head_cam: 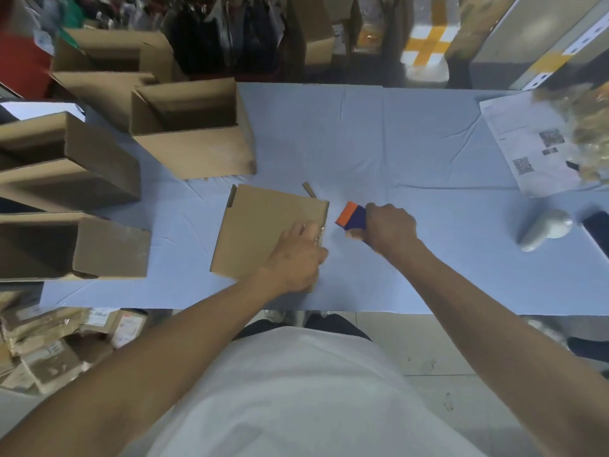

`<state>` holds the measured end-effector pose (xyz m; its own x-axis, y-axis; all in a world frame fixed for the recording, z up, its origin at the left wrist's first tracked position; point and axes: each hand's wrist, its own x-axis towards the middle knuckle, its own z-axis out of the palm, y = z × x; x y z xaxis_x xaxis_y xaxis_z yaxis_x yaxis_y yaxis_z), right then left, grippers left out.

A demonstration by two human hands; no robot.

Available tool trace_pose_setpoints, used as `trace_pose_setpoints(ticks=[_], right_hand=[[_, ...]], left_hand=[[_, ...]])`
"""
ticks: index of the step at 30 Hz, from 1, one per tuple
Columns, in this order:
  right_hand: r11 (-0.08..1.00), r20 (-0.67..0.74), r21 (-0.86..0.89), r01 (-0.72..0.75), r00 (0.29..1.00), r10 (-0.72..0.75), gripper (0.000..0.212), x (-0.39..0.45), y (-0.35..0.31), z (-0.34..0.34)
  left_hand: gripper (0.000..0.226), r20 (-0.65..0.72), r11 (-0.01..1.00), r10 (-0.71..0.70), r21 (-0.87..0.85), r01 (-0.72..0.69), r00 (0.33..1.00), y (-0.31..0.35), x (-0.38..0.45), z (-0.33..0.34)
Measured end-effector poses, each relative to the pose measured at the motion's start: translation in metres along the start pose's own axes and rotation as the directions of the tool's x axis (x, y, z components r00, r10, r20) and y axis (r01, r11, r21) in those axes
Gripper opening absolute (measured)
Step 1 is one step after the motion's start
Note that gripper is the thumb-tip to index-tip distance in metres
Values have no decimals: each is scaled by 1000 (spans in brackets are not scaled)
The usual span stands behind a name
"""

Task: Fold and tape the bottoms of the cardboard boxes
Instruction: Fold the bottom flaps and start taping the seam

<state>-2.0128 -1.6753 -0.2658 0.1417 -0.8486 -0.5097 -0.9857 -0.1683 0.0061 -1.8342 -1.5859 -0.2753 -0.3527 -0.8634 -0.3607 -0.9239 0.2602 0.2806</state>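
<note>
The right hand [390, 227] is curled round a tape dispenser [352, 219], a dark blue tool with an orange front edge, which pokes out toward the left from the fist. The dispenser sits just beside the right edge of a cardboard box [263, 232], with a small gap between them. The left hand [295, 258] lies flat on the near right corner of that box, fingers fairly straight and pressing down, the fingertips resting where a strip of clear tape [318, 234] shines over the edge. The box stands with its closed bottom facing up, near the front middle of the table [379, 143], which is covered in a pale blue cloth. A small scrap of cardboard [309, 189] lies just beyond the box's far right corner.

To the left, more boxes stand about: an open box [194, 133] just behind the one being worked on, and several others [69, 159] lying on their sides along the left edge of the table, their openings dark. At the far right of the table lies a printed sheet of paper [524, 146] with square codes on it, partly covered by a crinkled clear bag [593, 136]. Nearer, on the right, rests a pale grey handheld scanner [547, 229]. Below the table on the left lie wrapped parcels [49, 344] on the floor.
</note>
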Motion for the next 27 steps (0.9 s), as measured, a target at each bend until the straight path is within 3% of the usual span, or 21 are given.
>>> trace_pose_setpoints(ticks=[2, 5, 8, 10, 12, 15, 17, 19, 22, 24, 27], right_hand=[[989, -123, 120, 83, 990, -68, 40, 2, 8, 18], [939, -163, 285, 194, 975, -152, 62, -6, 8, 45], [991, -230, -19, 133, 964, -133, 56, -5, -9, 45], [946, -272, -95, 309, 906, -323, 76, 2, -29, 35], [828, -225, -68, 556, 800, -556, 93, 14, -54, 29], [749, -11, 94, 655, 753, -657, 96, 25, -94, 23], [744, 77, 251, 619, 754, -653, 94, 27, -111, 19], [709, 49, 390, 588, 756, -653, 89, 25, -119, 12], [581, 9, 702, 413, 810, -587, 78, 7, -126, -11], [449, 21, 856, 256, 851, -525, 64, -17, -128, -29], [243, 103, 970, 9, 891, -442, 39, -53, -120, -47]], left_hand=[[17, -166, 999, -25, -27, 21, 986, 2, -6, 12], [5, -283, 1000, 5, 31, 4, 959, -5, -14, 27], [34, -308, 1000, -10, 4, 12, 951, -16, -21, 30], [51, -326, 998, -60, -35, 51, 943, -24, -30, 29], [55, -353, 992, -91, -118, 53, 931, -33, -43, 32], [50, -395, 968, -163, -241, 70, 904, -48, -64, 34], [39, -466, 944, -254, -309, 113, 847, -59, -77, 35], [29, -549, 928, -333, -337, 161, 767, -69, -87, 32], [27, -609, 887, -455, -375, 270, 649, -76, -98, 11], [29, -646, 870, -488, -419, 262, 587, -75, -105, -8], [26, -625, 846, -499, -503, 179, 601, -65, -117, -41]])
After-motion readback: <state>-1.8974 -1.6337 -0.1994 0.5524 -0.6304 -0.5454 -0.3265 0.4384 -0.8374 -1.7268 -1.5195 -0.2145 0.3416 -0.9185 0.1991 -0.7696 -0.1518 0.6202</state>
